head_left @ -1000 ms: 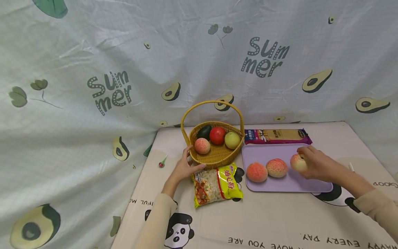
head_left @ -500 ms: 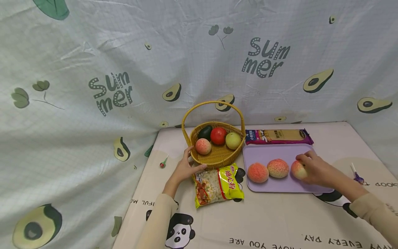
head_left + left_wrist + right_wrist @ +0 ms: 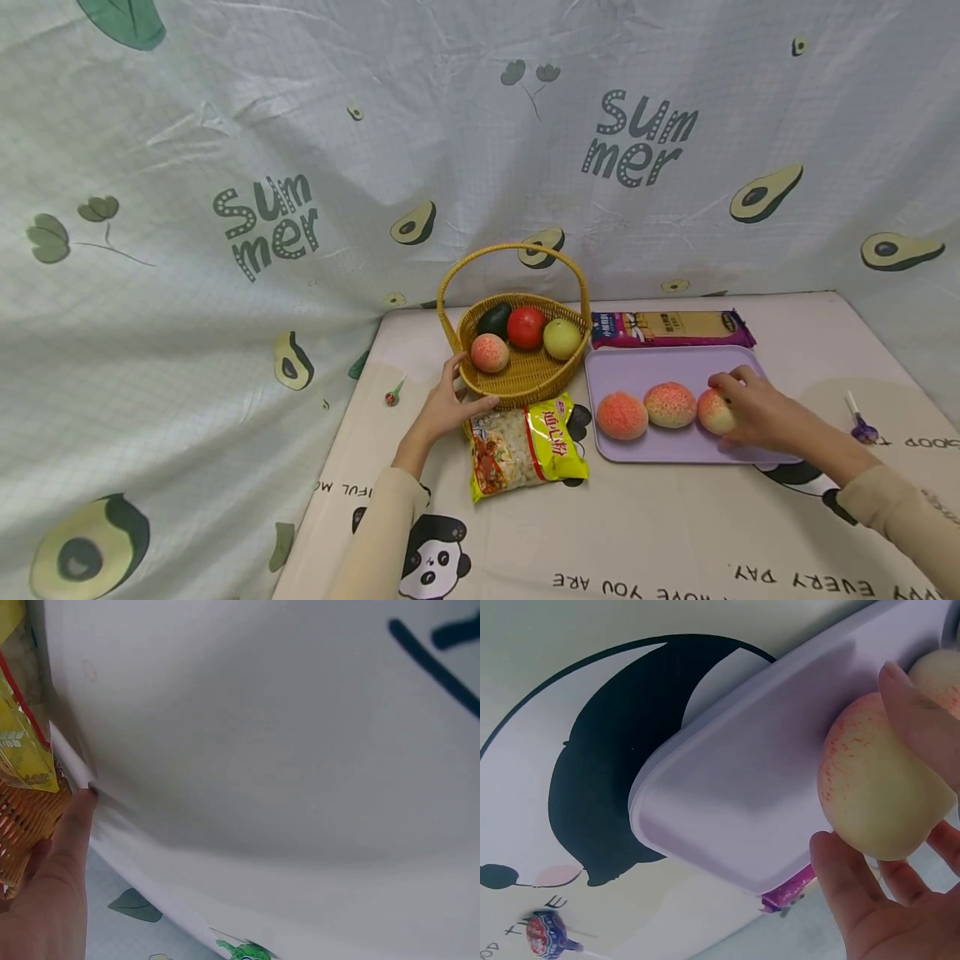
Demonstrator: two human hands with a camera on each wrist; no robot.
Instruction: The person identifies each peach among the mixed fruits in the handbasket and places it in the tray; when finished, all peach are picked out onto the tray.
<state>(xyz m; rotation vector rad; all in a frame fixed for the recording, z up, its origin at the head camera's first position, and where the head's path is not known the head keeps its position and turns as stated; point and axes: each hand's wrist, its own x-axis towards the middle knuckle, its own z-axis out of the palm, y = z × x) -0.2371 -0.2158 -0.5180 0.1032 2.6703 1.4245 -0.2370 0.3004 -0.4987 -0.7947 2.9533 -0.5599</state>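
- Rightmost peach [image 3: 714,412] and the right hand [image 3: 761,408] around it sit lower than a second ago, a touch nearer the middle peach [image 3: 671,405].
- Left hand [image 3: 444,410] rests its wide-spread fingers against the near left side of the basket [image 3: 536,379], perhaps steadying it.
- Right hand's fingers hold the rightmost peach at the tray [image 3: 645,365], toward the table's [image 3: 622,525] right side; the step looks like seating it in line with the left peach [image 3: 622,416] and middle peach.
- Next move probably calls for gentle fingers, since the middle peach stands close; whether they touch, I cannot tell.
- Around, left to right: green lollipop [image 3: 392,396] near the table's left edge, pasta bag [image 3: 517,450] before the basket, noodle packet [image 3: 675,329] along the far edge, purple lollipop [image 3: 865,429] toward the right edge, near the right forearm.
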